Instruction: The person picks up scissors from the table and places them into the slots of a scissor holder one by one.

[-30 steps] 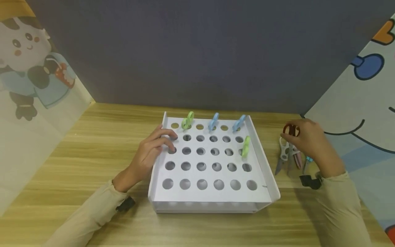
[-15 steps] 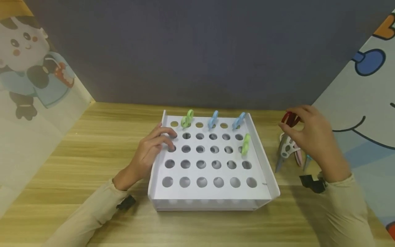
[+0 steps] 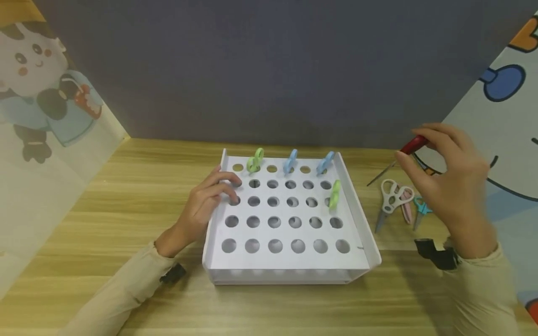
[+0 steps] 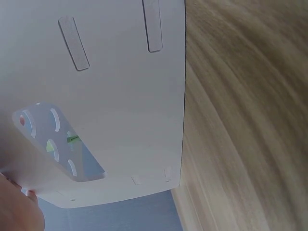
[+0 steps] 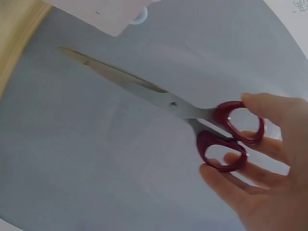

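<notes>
One pair of red-handled metal scissors (image 5: 183, 110) has its loops pinched in the right hand (image 3: 456, 179). The left hand (image 3: 196, 210) rests fingers, slightly apart, on the white perforated box (image 3: 262, 260).

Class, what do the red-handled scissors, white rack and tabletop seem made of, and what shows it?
Red-handled scissors: blades probably steel, grey with metallic sheen; handles likely glossy plastic, showing highlights.
White rack: perhaps plastic or painted board, matte, smooth, no visible grain.
Tabletop: wood or wood-look laminate, satin; streaked grain fits both.
</notes>
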Demonstrator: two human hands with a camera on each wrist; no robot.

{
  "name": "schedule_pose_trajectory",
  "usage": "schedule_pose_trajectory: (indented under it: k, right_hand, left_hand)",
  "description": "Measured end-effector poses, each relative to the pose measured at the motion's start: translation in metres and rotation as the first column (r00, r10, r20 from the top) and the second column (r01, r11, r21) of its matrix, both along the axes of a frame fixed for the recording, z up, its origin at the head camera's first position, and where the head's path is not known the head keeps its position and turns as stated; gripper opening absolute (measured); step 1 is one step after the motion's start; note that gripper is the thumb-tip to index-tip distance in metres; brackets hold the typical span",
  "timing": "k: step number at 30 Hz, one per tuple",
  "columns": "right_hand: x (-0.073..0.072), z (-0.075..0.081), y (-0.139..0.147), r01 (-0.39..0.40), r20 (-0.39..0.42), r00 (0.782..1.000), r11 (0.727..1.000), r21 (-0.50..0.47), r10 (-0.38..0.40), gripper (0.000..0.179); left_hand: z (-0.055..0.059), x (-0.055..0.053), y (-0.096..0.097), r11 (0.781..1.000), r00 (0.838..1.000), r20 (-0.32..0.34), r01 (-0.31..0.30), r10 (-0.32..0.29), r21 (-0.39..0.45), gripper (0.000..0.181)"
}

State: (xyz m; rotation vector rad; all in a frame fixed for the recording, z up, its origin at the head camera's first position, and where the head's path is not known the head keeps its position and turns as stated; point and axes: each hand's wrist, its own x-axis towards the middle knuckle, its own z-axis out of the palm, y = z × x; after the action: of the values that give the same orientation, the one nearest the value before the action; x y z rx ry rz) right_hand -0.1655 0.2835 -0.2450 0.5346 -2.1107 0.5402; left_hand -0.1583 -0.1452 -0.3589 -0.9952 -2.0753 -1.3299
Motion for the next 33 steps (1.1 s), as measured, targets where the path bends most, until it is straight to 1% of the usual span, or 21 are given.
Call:
schedule_pose_trajectory:
  k: [4,9,11,14,15,17,22,23,25,28,31,33]
  right_hand:
    - [0.008,0.007,-0.006,0.015,-0.098,0.995,0.997,-0.072,-0.022,0.055]
    - [0.016,0.015,-0.015,0.001,-0.168,0.985,0.983,-0.181,-0.032,0.048]
    - [0.018,0.018,-0.022,-0.028,-0.192,0.981,0.973,-0.231,-0.018,0.047]
    - [0.021,0.021,-0.034,-0.081,-0.247,0.969,0.955,-0.284,0.008,0.048]
    - [0.022,0.022,-0.039,-0.104,-0.266,0.964,0.95,-0.294,0.023,0.049]
    - [0.025,0.024,-0.048,-0.135,-0.29,0.956,0.95,-0.283,0.049,0.05]
    - [0.027,0.025,-0.067,-0.237,-0.273,0.946,0.946,-0.22,0.173,0.046]
    - [0.027,0.025,-0.071,-0.258,-0.267,0.943,0.943,-0.209,0.199,0.046]
    - [0.026,0.023,-0.08,-0.318,-0.264,0.928,0.927,-0.196,0.263,0.046]
    - [0.026,0.022,-0.092,-0.384,-0.216,0.912,0.912,-0.147,0.349,0.047]
    - [0.027,0.02,-0.102,-0.421,-0.147,0.902,0.902,-0.092,0.406,0.049]
    - [0.027,0.017,-0.107,-0.439,-0.116,0.895,0.897,-0.062,0.43,0.05]
  left_hand:
    - [-0.001,0.0,0.0,1.0,1.0,0.001,0.004,-0.004,0.004,0.033]
    - [-0.001,0.0,-0.002,1.0,1.0,0.003,0.007,-0.007,-0.004,0.033]
    - [0.0,0.001,-0.003,1.0,1.0,0.0,0.003,-0.003,-0.007,0.032]
    - [0.002,0.002,-0.003,1.0,1.0,-0.001,0.0,0.0,-0.008,0.032]
    - [0.002,0.002,-0.003,1.0,1.0,-0.001,-0.001,0.001,-0.009,0.032]
    - [0.002,0.002,-0.002,1.0,1.0,-0.003,0.001,-0.001,-0.009,0.032]
    - [0.001,0.001,0.0,1.0,1.0,-0.015,0.007,-0.007,-0.001,0.032]
    - [0.001,0.0,0.0,1.0,1.0,-0.017,0.008,-0.008,-0.001,0.032]
    - [0.001,0.0,0.001,1.0,1.0,-0.018,0.012,-0.012,0.0,0.032]
    - [0.0,-0.001,0.001,1.0,1.0,-0.02,0.012,-0.012,-0.001,0.031]
    - [0.0,0.0,0.001,1.0,1.0,-0.017,0.007,-0.007,-0.001,0.031]
    - [0.0,0.0,0.002,1.0,1.0,-0.017,0.005,-0.005,0.0,0.031]
